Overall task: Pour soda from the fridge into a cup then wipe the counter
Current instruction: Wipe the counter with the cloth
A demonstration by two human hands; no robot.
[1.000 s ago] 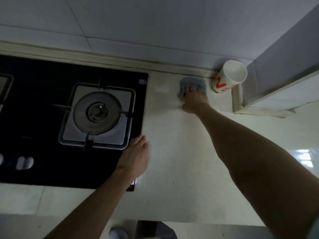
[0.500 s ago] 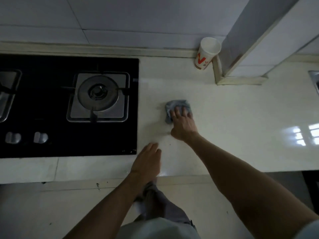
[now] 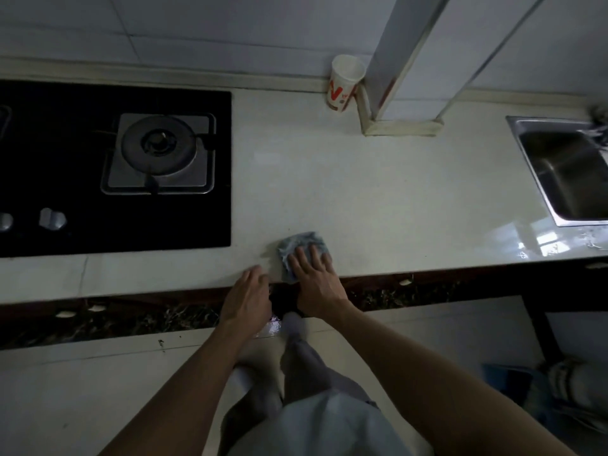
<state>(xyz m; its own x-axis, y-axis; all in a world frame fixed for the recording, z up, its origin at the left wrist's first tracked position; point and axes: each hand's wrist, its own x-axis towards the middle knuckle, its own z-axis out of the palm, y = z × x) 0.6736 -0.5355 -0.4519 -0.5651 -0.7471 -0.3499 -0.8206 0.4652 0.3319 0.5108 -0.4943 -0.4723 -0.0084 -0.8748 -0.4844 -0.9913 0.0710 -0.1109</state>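
We have the cloth (image 3: 301,250) bunched flat at the front edge of the surface (image 3: 378,199), between the hob and the sink, nearer the hob. Our right hand (image 3: 316,281) lies on top of it, fingers (image 3: 314,255) spread apart and pressing down rather than gripping. To finish this pass well, we keep the palm flat and the pressure even, so the cloth does not roll up under the hand.

Our left hand (image 3: 246,297) sits just beside it at the same edge, fingers loosely together and slightly curled. It seems cupped to catch whatever the cloth sweeps off, though the dim view does not show any crumbs or drops. If so, we keep it touching the lip, just below the cloth's path.

The cup (image 3: 343,85) stands upright at the back edge, against the foot of the white column (image 3: 401,60), well apart from the hands; whether it holds soda we cannot tell. The hob (image 3: 115,166) on the left and the sink (image 3: 566,172) on the right bound the stretch left to wipe.
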